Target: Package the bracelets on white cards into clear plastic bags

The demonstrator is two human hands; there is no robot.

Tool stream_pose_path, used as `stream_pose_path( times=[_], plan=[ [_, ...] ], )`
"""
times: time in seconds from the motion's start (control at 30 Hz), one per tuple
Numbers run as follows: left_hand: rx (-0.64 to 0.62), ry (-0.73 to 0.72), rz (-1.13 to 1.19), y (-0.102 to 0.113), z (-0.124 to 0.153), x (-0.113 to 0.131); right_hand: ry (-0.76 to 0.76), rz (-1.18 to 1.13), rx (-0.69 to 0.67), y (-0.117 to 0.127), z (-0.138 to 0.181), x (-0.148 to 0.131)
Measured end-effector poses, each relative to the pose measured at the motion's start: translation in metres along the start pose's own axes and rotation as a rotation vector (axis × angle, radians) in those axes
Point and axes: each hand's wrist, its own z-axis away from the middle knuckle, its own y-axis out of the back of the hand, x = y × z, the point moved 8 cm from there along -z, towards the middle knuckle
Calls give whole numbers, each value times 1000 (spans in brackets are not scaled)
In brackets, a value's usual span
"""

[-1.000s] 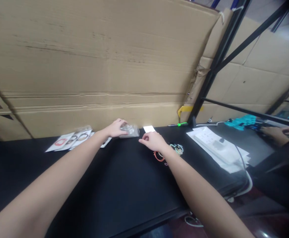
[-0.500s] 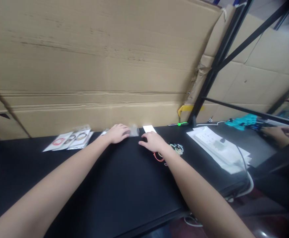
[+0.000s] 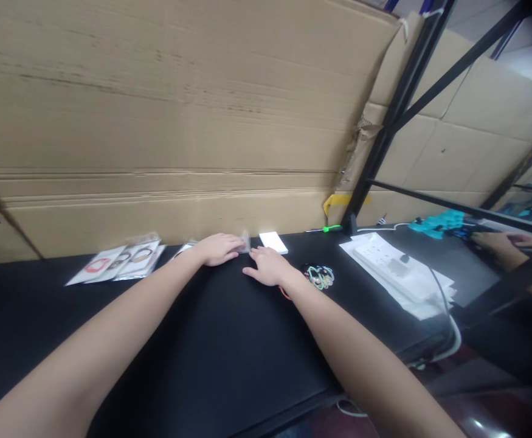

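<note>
While the L hand rested on the black worktop, its grip loosely curled, prob touching a clear plastic bag, can't tell if held, the R hand lay open, empty, just by a white card.

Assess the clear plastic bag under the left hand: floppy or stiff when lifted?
Probably floppy: the clear plastic bag looks like thin film, creased beside the left hand. Likely light too, though the fingers hide most of it, so contents can't be told. It may slide easily on the black tabletop.
</note>
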Motion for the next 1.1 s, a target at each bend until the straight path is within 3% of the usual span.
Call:
stream_pose_path(
  times=[0.13, 0.23, 0.3, 0.37, 0.43, 0.47, 0.63, 0.9, 1.1],
  plan=[
    [126, 140, -51, 21, 9, -2, -5, -2, 24, 8, 3, 0],
    [330, 465, -145, 50, 40, -17, -63, -15, 67, 21, 7, 5],
    [391, 702, -186, 57, 71, -25, -102, -20, 101, 30, 10, 8],
    [288, 842, -173, 47, 95, -24, -97, -28, 127, 37, 13, 5],
    [86, 893, -113, 26, 112, -14, -68, -37, 136, 40, 16, -1],
    [30, 899, -93, 18, 118, -7, -52, -42, 129, 40, 16, -4],
    [18, 877, -95, 20, 129, 33, -5, -115, 55, 36, 19, -20],
    [218, 540, 244, 29, 112, 72, -145, -262, 78, 30, 18, -41],
    [404, 487, 396, 33, 110, 78, -150, -327, 36, 23, 17, -35]
  ],
)
